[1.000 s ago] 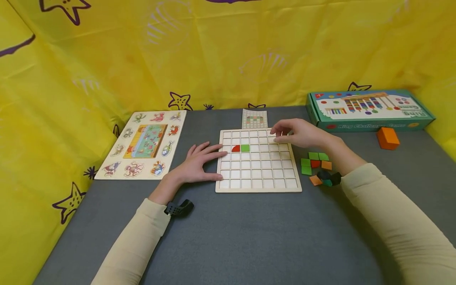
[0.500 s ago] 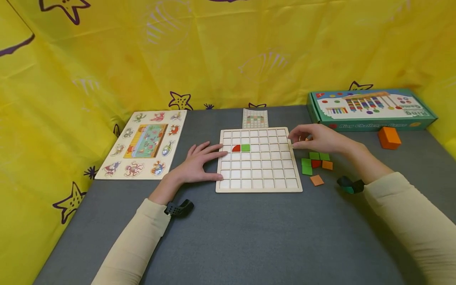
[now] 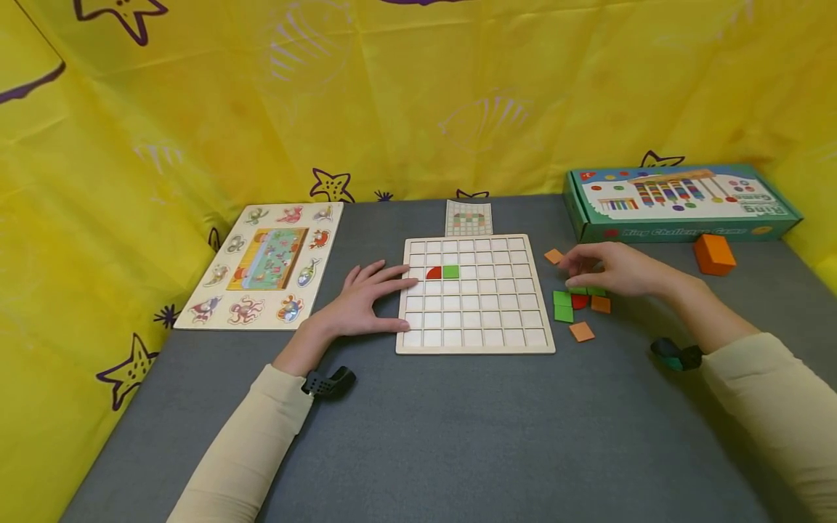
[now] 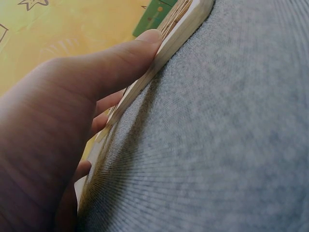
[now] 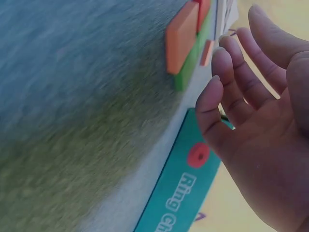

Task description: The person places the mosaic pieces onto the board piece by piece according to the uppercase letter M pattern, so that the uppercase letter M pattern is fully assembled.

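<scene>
A pale wooden grid board (image 3: 484, 319) lies flat on the grey table. Two tiles sit side by side in its cells: a red rounded tile (image 3: 434, 273) and a green square tile (image 3: 450, 272). My left hand (image 3: 362, 301) rests on the board's left edge, fingers spread and thumb on the rim. To the right of the board, my right hand (image 3: 615, 269) hovers over loose tiles, its fingers loosely bent with nothing between them. Under it are green tiles (image 3: 563, 306), a red tile (image 3: 579, 301) and an orange tile (image 3: 601, 305), partly hidden. Another orange tile (image 3: 554, 256) lies near its fingertips.
A small pattern card (image 3: 468, 218) lies behind the board. At left is a sea-animal picture board (image 3: 216, 312). A green game box (image 3: 680, 203) stands at the back right, with an orange block (image 3: 714, 254) before it. One orange tile (image 3: 581, 332) lies nearer the front.
My right hand has moved right and nearer, from over the board's upper right to above the loose tiles. An orange tile beside the board has come into view. The left hand stays put.
</scene>
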Action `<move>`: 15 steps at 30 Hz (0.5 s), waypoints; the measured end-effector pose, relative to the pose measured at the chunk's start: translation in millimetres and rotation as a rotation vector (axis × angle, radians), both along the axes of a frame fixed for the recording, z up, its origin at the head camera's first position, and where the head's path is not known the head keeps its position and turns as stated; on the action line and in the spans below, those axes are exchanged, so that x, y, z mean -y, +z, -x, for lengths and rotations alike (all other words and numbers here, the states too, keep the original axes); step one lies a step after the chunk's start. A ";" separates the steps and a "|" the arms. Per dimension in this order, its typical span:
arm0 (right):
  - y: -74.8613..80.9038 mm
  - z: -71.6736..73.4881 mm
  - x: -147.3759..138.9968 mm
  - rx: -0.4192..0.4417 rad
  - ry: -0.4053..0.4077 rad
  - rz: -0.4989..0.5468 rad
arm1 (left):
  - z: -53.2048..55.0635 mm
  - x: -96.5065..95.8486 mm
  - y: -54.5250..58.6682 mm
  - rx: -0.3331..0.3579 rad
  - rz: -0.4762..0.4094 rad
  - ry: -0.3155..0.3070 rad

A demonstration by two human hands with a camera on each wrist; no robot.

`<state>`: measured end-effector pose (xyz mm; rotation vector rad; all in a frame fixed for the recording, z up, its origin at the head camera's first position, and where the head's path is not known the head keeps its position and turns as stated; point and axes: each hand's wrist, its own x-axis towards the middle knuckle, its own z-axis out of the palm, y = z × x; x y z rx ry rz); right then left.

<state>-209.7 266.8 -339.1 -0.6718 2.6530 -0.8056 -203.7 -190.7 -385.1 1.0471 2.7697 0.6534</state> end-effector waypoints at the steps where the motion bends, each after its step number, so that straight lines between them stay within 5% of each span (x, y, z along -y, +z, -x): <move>1: -0.9 -0.5 -1.7 -0.002 -0.003 -0.004 | 0.0 0.3 -0.1 -0.001 0.000 0.001; 15: -6.2 -2.8 -8.4 -0.035 -0.003 -0.038 | 0.0 0.3 -0.1 0.005 0.021 0.014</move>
